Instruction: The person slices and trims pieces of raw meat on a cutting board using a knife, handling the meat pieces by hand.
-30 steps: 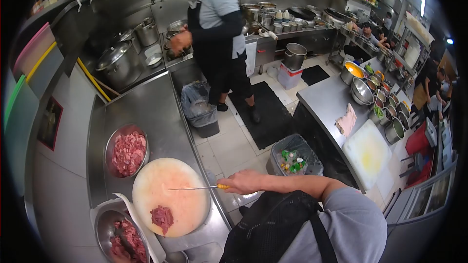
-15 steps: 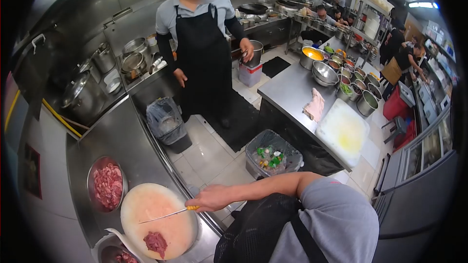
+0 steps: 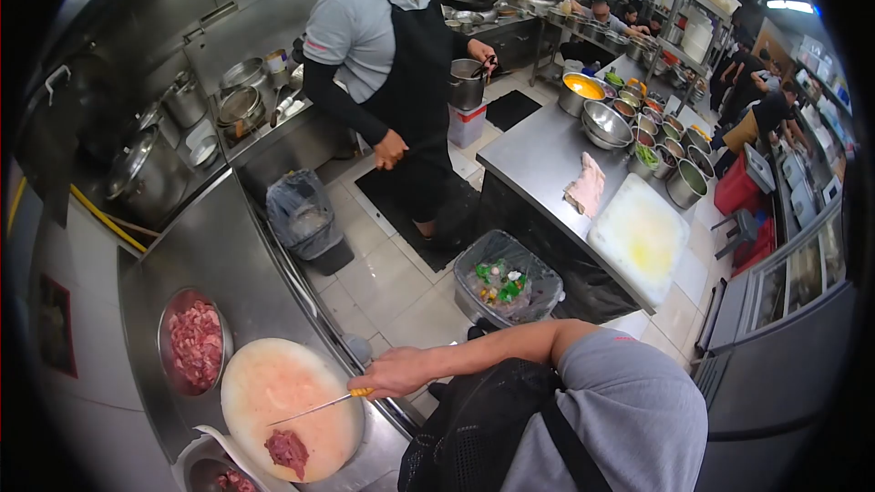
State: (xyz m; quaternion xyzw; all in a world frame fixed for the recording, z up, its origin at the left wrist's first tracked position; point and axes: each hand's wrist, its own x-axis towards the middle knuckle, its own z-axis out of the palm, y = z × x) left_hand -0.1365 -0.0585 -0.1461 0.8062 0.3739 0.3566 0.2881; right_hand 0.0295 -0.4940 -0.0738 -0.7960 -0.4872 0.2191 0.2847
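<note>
the right hand (image 3: pixel 392 374) grasps a long-bladed knife (image 3: pixel 317 408) by its yellow handle (image 3: pixel 362 393); the left hand is out of view, its state untellable. the blade lies over the round cutting board (image 3: pixel 283 374), beside the raw meat pile (image 3: pixel 287 453). the meat, seemingly unsteadied, could slide and deflect the edge. the knife's long axis crosses the board's rim, tip pointing inward, away from the wrist.

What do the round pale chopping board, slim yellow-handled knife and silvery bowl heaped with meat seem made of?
Chopping board: matte, probably plastic; no grain shows, but wood possible. Knife: shiny metal blade, by its glint; handle material unclear. Bowl: probably smooth steel, from its grey sheen.
</note>
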